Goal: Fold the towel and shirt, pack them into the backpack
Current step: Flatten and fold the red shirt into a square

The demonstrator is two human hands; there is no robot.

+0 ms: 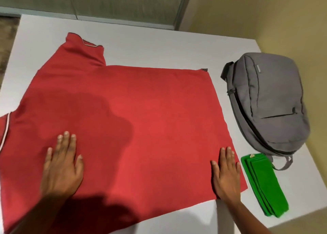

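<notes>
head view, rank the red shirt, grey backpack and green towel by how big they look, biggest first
1. red shirt, spread flat over most of the table, both hands pressed on it
2. grey backpack, clearly smaller
3. green towel, folded, smallest, though it lies nearer the camera than the backpack

A white table (159, 44) fills most of the frame. Behind it, upper right — a yellowish wall (265, 12). Along the top — a frosted glass panel (106, 0)
</notes>
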